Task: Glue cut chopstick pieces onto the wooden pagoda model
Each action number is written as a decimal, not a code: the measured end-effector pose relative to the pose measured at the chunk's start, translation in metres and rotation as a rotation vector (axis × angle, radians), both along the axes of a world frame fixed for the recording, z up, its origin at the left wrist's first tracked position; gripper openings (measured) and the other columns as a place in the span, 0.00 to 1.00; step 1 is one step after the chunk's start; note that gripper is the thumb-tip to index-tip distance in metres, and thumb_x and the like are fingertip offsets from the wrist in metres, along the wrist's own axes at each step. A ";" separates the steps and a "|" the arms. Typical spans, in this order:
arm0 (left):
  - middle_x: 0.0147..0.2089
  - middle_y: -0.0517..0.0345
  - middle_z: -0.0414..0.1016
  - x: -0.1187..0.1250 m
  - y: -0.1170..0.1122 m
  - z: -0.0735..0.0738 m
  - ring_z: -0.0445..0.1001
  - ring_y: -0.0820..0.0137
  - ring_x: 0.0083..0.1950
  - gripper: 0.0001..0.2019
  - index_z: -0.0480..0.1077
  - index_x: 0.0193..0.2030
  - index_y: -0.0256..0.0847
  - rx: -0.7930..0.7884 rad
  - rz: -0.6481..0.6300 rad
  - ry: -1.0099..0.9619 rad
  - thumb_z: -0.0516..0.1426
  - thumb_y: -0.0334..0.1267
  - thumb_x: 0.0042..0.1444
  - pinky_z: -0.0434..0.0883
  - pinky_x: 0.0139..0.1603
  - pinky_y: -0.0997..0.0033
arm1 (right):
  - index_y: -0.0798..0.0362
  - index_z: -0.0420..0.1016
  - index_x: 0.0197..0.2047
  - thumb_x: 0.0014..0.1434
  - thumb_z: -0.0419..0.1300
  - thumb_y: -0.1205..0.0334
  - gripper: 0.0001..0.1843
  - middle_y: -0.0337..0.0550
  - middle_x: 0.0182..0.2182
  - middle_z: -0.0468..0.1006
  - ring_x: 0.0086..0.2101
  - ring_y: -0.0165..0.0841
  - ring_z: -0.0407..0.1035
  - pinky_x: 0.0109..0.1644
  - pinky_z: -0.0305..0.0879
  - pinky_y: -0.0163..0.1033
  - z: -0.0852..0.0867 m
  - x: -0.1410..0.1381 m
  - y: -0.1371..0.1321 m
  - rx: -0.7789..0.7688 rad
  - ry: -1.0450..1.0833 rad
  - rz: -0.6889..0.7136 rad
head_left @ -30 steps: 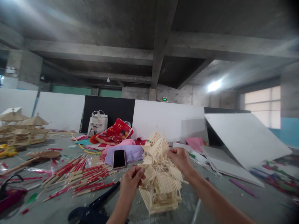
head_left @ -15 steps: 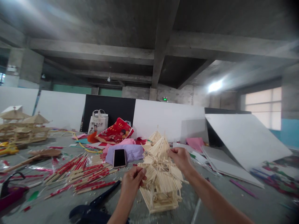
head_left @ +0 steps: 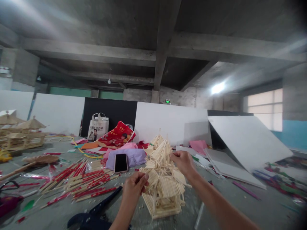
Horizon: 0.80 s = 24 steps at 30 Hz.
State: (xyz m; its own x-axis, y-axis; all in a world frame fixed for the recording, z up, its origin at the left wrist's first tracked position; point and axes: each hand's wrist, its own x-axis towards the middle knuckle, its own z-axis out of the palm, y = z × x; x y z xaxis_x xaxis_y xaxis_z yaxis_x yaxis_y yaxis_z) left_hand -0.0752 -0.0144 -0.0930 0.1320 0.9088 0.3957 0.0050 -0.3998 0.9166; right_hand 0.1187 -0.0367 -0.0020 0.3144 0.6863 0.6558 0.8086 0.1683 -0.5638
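A model pavilion [head_left: 165, 185] built of thin pale wooden sticks stands upright before me, with tiered, slatted roofs. My left hand [head_left: 134, 185] is closed in a pinch at the left eave of its lower roof. Higher up, my right hand [head_left: 182, 161] pinches the right edge of the upper roof [head_left: 163, 150]. The fingertips partly hide what lies between them. Behind the pavilion a second pointed stick roof [head_left: 157, 139] shows.
Red-wrapped stick bundles [head_left: 88, 182] lie left, near a phone [head_left: 121, 163] on purple cloth [head_left: 136, 157]. A dark-handled cutter [head_left: 96, 212] is beside my left forearm. Finished pavilion models [head_left: 26, 134] stand far left. White boards [head_left: 235, 169] lean and lie at right.
The whole view has shifted slightly, with the scene moving left in the picture. Both hands keep their pinched places at the pavilion's roofs.
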 end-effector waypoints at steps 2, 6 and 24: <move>0.21 0.59 0.70 0.000 0.001 -0.001 0.60 0.78 0.17 0.19 0.66 0.25 0.35 -0.004 0.005 0.006 0.54 0.53 0.46 0.55 0.18 0.79 | 0.55 0.62 0.11 0.44 0.52 0.59 0.15 0.31 0.11 0.48 0.15 0.24 0.47 0.19 0.40 0.32 0.000 0.000 -0.001 -0.001 0.003 0.001; 0.21 0.59 0.70 0.001 0.001 -0.001 0.60 0.79 0.17 0.19 0.66 0.26 0.35 -0.034 0.014 -0.007 0.55 0.53 0.46 0.54 0.17 0.79 | 0.56 0.63 0.11 0.44 0.52 0.59 0.15 0.31 0.11 0.49 0.16 0.24 0.48 0.19 0.41 0.32 0.001 0.000 0.001 -0.011 0.005 0.009; 0.20 0.60 0.69 0.001 -0.003 0.000 0.60 0.79 0.17 0.19 0.66 0.25 0.35 -0.021 -0.025 -0.041 0.55 0.53 0.45 0.53 0.17 0.80 | 0.57 0.67 0.13 0.44 0.52 0.59 0.14 0.31 0.10 0.52 0.16 0.24 0.50 0.19 0.42 0.32 0.002 0.001 0.001 -0.047 -0.011 0.015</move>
